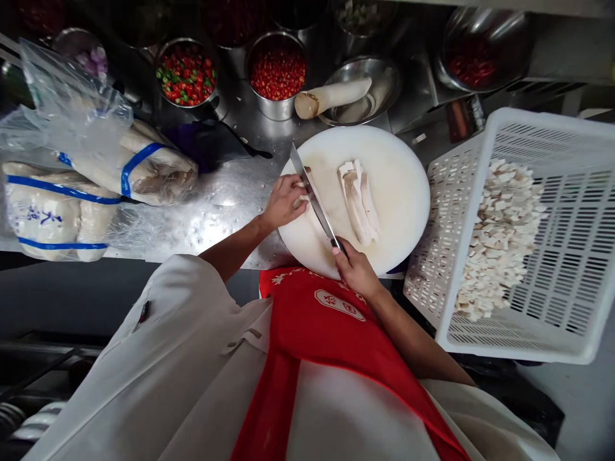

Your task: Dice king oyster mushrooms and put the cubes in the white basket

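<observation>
My right hand [356, 267] is closed around the black handle of a kitchen knife [314, 195]. The blade points away from me and to the left, over the left part of a round white cutting board [403, 179]. My left hand [287, 200] lies at the board's left edge, fingers curled against the blade's left side and pressing on a pale king oyster mushroom, mostly hidden by fingers and blade. Several long mushroom slices [358, 205] lie side by side right of the knife, apart from both hands.
A white plastic basket [494, 121] holding diced mushroom [504, 237] stands at right. Bagged mushrooms [62, 211] lie left. Behind the board are a metal dish [387, 83] with a whole mushroom [336, 96] on its rim and pots of chopped chillies [278, 73].
</observation>
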The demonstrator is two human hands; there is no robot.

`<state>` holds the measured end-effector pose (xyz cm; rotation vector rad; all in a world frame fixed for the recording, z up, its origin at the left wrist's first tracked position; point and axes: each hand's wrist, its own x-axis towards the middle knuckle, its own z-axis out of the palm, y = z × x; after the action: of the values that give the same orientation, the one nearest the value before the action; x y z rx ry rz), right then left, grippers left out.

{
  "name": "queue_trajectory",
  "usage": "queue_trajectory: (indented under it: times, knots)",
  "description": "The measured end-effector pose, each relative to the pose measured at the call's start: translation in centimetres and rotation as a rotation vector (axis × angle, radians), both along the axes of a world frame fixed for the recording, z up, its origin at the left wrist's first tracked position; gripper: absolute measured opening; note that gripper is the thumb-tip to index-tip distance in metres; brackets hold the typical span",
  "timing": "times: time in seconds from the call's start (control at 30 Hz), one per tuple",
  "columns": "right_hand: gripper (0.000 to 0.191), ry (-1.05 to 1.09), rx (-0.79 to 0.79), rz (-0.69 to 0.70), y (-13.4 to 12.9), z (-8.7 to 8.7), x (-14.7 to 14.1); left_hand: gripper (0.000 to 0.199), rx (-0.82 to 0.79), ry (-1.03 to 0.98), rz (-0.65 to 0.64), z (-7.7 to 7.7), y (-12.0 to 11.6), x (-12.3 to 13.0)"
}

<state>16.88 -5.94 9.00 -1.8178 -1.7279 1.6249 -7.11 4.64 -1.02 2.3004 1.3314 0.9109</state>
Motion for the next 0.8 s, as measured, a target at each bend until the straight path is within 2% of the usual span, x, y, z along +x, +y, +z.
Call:
queue_trajectory:
  times: [0.13, 0.2, 0.37, 0.53, 0.63, 0.7, 0.8]
  knots:
    - [0.062, 0.06, -0.078, -0.026, 1.0, 1.3, -0.2, 0.02, 0.025, 0.066, -0.24, 0.4, -3.9, 2.1]
    - [0.059, 0.077, -0.114, -0.034, 1.2, 1.9, -0.2, 0.022, -0.005, 0.081, -0.31, 0.5, -5.2, 2.9]
    - [0.059, 0.08, -0.164, -0.027, 0.6, 2.5, 0.4, 0.027, -0.042, 0.109, -0.324, 0.7, -5.8, 3.3]
    - [0.058, 0.087, -0.109, -0.046, -0.1, 1.1, 0.4, 0.027, -0.044, 0.016, -0.297, 0.5, -6.3, 3.9]
    - [0.06, 0.114, -0.131, -0.059, 0.3, 0.6, 0.1, 0.025, -0.056, 0.024, -0.278, 0.4, -6.7, 4.3]
    - [0.061, 0.128, -0.163, -0.06, 0.8, 1.1, 0.1, 0.026, -0.055, 0.044, -0.267, 0.4, -6.7, 4.3]
    - [0.06, 0.111, -0.213, -0.05, 0.7, 3.1, 0.9, 0.026, -0.05, 0.052, -0.264, 0.4, -6.6, 4.2]
